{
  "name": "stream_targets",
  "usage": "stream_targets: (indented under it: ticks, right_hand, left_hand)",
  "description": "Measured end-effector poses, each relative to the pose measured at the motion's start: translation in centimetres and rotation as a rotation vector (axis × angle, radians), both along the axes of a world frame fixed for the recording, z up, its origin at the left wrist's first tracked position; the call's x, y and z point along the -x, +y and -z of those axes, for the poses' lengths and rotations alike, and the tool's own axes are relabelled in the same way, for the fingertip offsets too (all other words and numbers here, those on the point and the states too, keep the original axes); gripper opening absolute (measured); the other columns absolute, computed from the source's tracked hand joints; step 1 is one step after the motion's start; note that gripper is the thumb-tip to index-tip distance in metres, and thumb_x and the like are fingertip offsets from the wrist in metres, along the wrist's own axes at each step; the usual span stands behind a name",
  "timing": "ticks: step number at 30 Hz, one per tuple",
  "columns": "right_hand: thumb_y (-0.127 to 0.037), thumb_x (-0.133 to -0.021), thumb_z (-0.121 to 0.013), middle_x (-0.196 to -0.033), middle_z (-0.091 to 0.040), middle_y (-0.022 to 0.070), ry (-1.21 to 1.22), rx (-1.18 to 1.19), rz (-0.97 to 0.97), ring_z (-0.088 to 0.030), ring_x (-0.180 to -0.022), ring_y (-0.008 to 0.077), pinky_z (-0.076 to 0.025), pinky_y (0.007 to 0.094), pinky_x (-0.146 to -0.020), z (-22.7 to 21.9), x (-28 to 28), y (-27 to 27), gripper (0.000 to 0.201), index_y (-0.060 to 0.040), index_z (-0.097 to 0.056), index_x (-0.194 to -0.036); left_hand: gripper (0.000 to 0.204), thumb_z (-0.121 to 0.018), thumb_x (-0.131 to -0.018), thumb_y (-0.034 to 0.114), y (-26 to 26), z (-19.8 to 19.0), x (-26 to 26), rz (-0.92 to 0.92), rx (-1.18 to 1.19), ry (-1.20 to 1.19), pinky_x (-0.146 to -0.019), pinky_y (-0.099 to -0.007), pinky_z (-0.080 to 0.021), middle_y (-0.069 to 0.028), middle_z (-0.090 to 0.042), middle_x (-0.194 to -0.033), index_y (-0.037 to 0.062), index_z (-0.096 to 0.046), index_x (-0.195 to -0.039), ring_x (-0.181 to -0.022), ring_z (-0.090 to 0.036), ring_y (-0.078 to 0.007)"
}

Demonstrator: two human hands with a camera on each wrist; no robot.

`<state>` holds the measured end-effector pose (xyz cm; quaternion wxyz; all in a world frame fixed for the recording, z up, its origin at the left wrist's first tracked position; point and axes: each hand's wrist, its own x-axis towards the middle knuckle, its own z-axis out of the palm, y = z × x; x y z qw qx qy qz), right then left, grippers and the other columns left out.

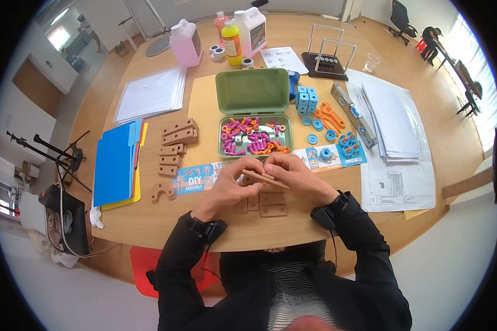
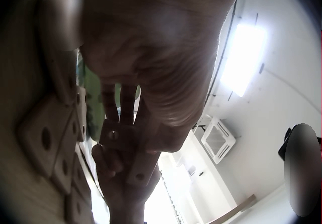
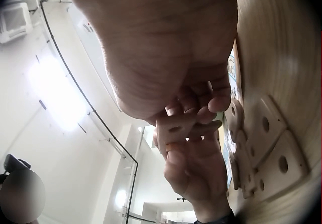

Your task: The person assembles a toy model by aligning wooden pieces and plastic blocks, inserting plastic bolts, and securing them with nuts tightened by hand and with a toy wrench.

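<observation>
My left hand point(image 1: 234, 181) and right hand point(image 1: 297, 174) meet in front of the green box, fingers curled round flat wooden pieces with holes. One wooden strip point(image 1: 268, 178) slants between them, seen nearly edge-on. From the left wrist, a holed wooden piece point(image 2: 143, 169) crosses a second one at an angle. The right wrist view has the strip's holed face point(image 3: 173, 127) pinched by fingertips, with a bit of orange at its lower edge. Below the hands, several flat wooden pieces point(image 1: 273, 210) lie on the table.
An open green box point(image 1: 222, 122) contains purple and orange bolts. Wooden strips point(image 1: 179, 134) are stacked at left, beside blue folders point(image 1: 115, 163). Blue wheels point(image 1: 312, 139), orange wrenches point(image 1: 329, 116) and a spirit level point(image 1: 354, 117) lie right. Bottles point(image 1: 186, 44) and a Newton's cradle point(image 1: 326, 59) stand behind.
</observation>
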<state>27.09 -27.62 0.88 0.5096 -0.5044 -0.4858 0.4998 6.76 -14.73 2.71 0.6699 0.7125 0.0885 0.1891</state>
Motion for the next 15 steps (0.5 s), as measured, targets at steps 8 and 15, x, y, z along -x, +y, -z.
stream_targets:
  ticks: [8, 15]
  right_hand:
    - [-0.02, -0.11, -0.063, -0.104, -0.066, -0.0024, 0.12, -0.016, 0.015, -0.059, -0.094, 0.0031, -0.048, 0.0217, -0.08, -0.71, 0.3, -0.16, 0.018, -0.0038, -0.065, -0.119]
    - [-0.022, -0.109, -0.066, -0.101, -0.066, -0.0027, 0.145, 0.011, -0.013, -0.058, -0.089, 0.0028, -0.047, 0.0218, -0.076, -0.68, -0.08, -0.27, 0.018, -0.0045, -0.065, -0.113]
  left_hand:
    - [0.032, -0.074, -0.084, -0.009, 0.93, 0.48, -0.01, 0.002, -0.006, -0.032, -0.094, -0.0309, -0.052, -0.0038, -0.065, -0.11, 0.0039, -0.068, -0.112, -0.105, -0.063, -0.014]
    - [0.03, -0.074, -0.085, -0.009, 0.83, 0.39, -0.07, 0.023, 0.011, -0.019, -0.093, -0.0298, -0.053, -0.0033, -0.065, -0.108, 0.0039, -0.069, -0.111, -0.106, -0.063, -0.0136]
